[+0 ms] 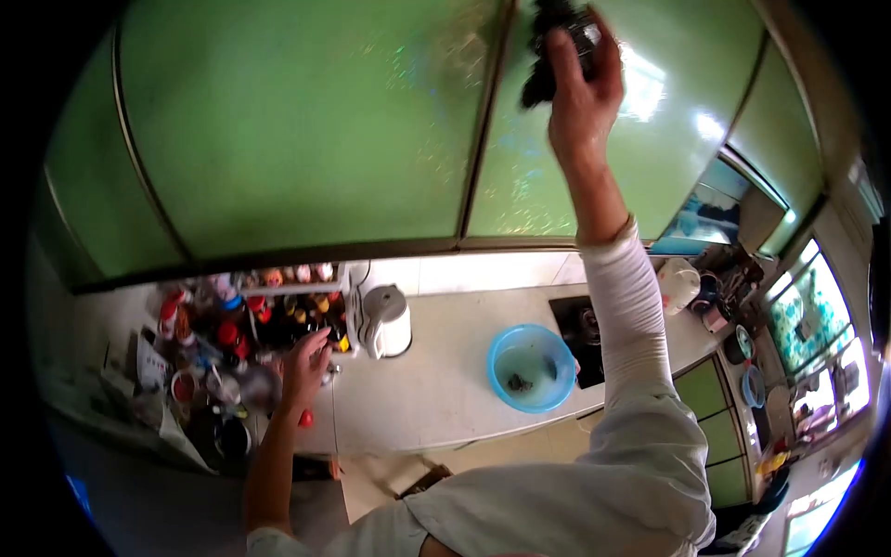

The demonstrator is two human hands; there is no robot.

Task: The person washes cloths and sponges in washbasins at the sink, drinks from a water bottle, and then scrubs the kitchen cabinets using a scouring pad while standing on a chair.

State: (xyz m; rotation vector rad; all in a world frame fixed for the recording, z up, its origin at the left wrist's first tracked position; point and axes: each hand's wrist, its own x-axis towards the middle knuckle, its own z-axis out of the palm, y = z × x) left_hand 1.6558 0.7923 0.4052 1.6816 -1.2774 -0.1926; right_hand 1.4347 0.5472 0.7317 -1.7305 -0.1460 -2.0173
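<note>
High on the green cabinet door [548,176], my right hand [587,84] is closed around a dark, crumpled rag [542,79]. The rag lies at or very near the glossy door; the exact contact is hard to make out. My left hand [304,367] hangs lower, its fingers apart and holding nothing. Beside it stand dark bottles [295,311] in a condiment rack [351,302]. A white kettle [387,320] is on the counter to its right.
A blue basin [495,390] of cloudy water, with a dark clump [520,382] inside, sits near the front edge of the counter [436,371]. A black stove [568,316] is right behind it. Jars and bags crowd the left end; a window [807,316] is at right.
</note>
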